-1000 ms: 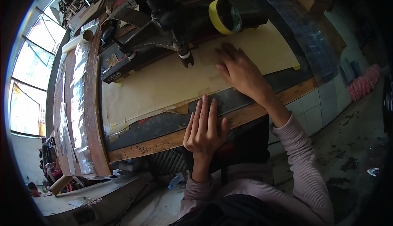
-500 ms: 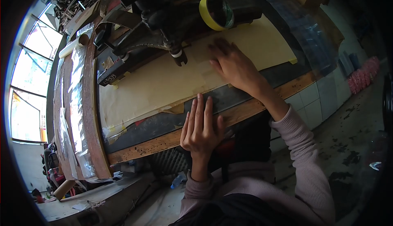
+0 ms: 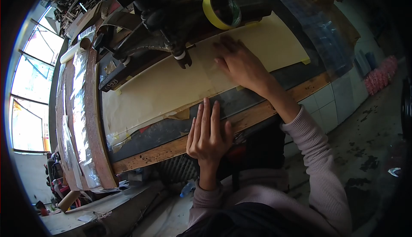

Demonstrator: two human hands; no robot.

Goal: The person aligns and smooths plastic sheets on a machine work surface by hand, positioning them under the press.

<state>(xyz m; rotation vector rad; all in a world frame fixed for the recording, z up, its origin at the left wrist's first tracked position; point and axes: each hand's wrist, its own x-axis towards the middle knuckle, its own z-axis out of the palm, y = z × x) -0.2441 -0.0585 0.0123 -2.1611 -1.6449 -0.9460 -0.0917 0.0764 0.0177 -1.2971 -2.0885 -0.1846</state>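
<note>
A long sheet of tan paper (image 3: 154, 97) lies across the dark work surface (image 3: 159, 139), with bits of yellow tape at its edges. My right hand (image 3: 243, 65) rests on the paper right of the middle, fingers stretched out, palm down. My left hand (image 3: 208, 135) lies over the front of the table, its straight fingers reaching the sheet's near edge. Neither hand grips anything. Just behind the paper stands a dark metal machine arm (image 3: 167, 44) with a forked tip above the sheet. A roll of yellow tape (image 3: 216, 11) hangs behind my right hand.
A wooden strip (image 3: 150, 157) edges the table's front. To the left stands a board with shiny plastic strips (image 3: 81, 108) and a paper roll (image 3: 76, 50). Clear plastic sheeting (image 3: 326, 39) lies at the right, and a pink bundle (image 3: 381, 74) sits on the floor beyond.
Both hands keep nearly the same places, the right one shifting slightly on the paper. The whole view has moved a little, so the machine and tape appear slightly farther left.
</note>
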